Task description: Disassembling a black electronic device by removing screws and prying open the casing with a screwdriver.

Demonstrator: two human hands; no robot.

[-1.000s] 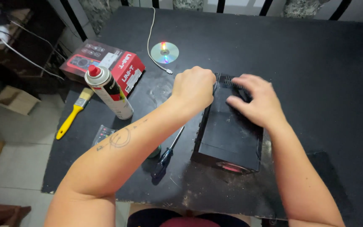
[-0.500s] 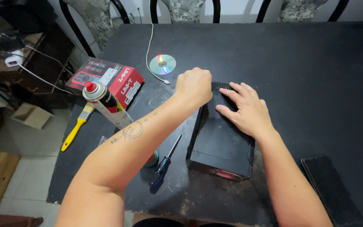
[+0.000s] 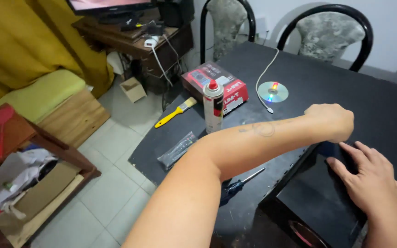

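A single head-worn view looks down and leftward across the black worktop (image 3: 345,87), close above the arms, chairs (image 3: 331,32) at the far edge.

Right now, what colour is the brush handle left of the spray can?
Yellow; the brush shows clearly in the head view.

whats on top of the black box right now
Both hands rest on the black box: the right hand lies flat on its top, the left hand is fisted at its far edge. Whatever lies beneath the hands is covered.
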